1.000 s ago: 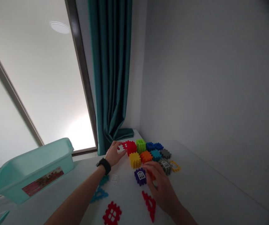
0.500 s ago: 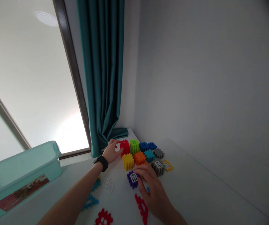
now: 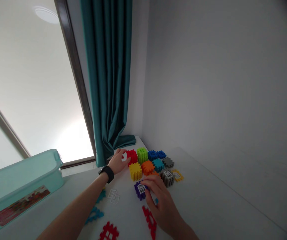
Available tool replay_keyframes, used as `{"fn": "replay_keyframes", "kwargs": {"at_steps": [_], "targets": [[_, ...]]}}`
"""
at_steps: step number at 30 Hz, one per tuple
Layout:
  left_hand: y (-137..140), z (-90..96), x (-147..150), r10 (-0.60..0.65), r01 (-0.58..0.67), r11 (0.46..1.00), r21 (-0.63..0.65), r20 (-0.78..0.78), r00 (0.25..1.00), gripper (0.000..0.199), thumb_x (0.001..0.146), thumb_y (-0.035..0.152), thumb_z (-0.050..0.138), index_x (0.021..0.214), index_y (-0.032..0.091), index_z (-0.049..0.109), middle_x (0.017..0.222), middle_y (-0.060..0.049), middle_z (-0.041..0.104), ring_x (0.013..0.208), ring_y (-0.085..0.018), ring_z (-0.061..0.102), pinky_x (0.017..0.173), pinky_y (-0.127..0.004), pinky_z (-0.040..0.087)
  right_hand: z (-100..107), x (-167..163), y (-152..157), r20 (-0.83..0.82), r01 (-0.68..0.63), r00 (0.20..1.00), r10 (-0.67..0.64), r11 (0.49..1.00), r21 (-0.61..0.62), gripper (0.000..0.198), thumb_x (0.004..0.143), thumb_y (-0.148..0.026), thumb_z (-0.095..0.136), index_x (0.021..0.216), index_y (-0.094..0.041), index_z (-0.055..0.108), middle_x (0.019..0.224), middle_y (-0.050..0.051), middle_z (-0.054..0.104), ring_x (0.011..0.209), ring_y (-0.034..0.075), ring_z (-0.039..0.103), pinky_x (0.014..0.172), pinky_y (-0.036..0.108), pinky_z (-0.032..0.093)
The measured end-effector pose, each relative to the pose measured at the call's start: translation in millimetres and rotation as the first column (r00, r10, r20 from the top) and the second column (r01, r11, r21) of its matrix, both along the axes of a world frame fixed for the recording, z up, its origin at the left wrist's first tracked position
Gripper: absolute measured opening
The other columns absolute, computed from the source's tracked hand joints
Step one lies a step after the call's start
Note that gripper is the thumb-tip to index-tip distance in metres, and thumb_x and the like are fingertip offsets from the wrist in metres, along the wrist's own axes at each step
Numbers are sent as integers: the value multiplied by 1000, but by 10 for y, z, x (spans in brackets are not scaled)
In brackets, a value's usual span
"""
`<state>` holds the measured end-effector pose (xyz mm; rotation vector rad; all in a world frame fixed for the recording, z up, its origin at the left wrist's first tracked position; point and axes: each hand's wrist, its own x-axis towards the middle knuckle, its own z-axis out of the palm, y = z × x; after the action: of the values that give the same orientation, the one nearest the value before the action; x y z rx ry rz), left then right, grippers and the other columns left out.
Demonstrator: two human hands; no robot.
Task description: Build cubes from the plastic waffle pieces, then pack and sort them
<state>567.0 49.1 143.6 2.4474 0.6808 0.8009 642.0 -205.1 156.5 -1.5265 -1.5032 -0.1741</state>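
An aqua bin (image 3: 55,181) with a reddish label (image 3: 19,206), its print unreadable, stands left of the curtain (image 3: 108,73) on the white table (image 3: 195,206). The left hand (image 3: 118,162), loosely curved, touches the red stack (image 3: 132,156) beyond the yellow stack (image 3: 135,171); the right hand (image 3: 159,196), thumb and fingers narrowly parted, meets the purple stack (image 3: 137,192). Whether either grips, I cannot tell.

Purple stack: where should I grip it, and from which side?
Probably by the notched sides of the purple stack, low down, from the near right, where the right hand is. A white window lies on top, which a top grip might shift, and the yellow stack stands close behind.
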Motion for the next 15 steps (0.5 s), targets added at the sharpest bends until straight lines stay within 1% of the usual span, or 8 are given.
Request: {"fn": "replay_keyframes", "kwargs": {"at_steps": [6, 9, 15], "targets": [[10, -9, -69, 0, 1, 1000, -7, 14, 1000, 49, 84, 43, 63, 125, 19, 56, 111, -9, 59, 83, -20, 65, 77, -37, 55, -15, -10, -6, 7, -4, 1000, 4, 1000, 2, 27, 92, -12, 47, 111, -24, 61, 111, 8, 64, 106, 22, 61, 96, 39, 52], [-21, 34, -161, -6, 6, 1000, -3, 15, 1000, 45, 86, 43, 60, 125, 20, 56, 112, -9, 58, 85, -21, 65, 78, -37, 55, -30, 0, 4, 14, -4, 1000, 4, 1000, -4, 27, 92, -13, 47, 113, -24, 61, 111, 9, 64, 105, 22, 61, 96, 40, 52], [-194, 122, -398, -28, 28, 1000, 14, 4, 1000, 34, 89, 33, 55, 120, 20, 57, 111, -8, 57, 87, -19, 64, 81, -37, 55, -43, -27, 72, 15, 38, 999, -38, 999, 17, 25, 93, -16, 47, 111, -23, 63, 109, 10, 64, 105, 24, 61, 95, 43, 52]]}}
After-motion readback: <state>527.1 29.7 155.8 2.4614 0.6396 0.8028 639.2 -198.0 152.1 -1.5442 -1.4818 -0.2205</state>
